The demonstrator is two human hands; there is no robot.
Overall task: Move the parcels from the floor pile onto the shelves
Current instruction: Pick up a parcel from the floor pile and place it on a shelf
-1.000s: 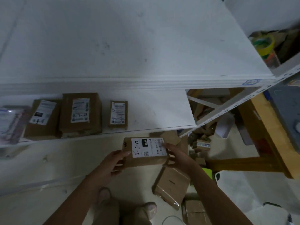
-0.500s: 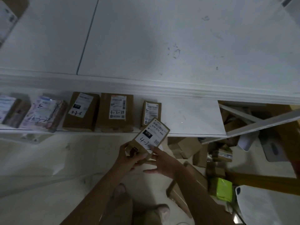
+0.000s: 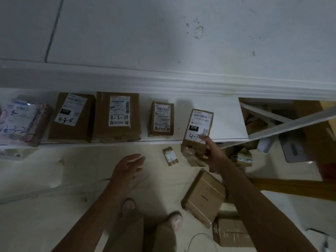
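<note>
A brown labelled parcel (image 3: 199,124) marked "070" sits at the front edge of the white lower shelf (image 3: 225,120), right of the row. My right hand (image 3: 209,151) grips its near end, thumb on the label. My left hand (image 3: 130,165) hovers over the floor, fingers relaxed and holding nothing. On the shelf stand a small box (image 3: 161,119), a larger box (image 3: 118,115), another box (image 3: 71,117) and a plastic-wrapped packet (image 3: 20,120). Floor parcels lie below: a tiny one (image 3: 170,156), a flat box (image 3: 204,197) and a taped box (image 3: 232,233).
A white upper shelf board (image 3: 163,42) overhangs the lower one. At right, a metal shelf brace (image 3: 291,124), more cardboard boxes behind it and a wooden bench leg (image 3: 291,184). My feet (image 3: 152,215) stand on the pale floor.
The parcel went from both hands in front of the shelf onto the shelf edge. My left hand let go and drew back; the right hand still holds it.
</note>
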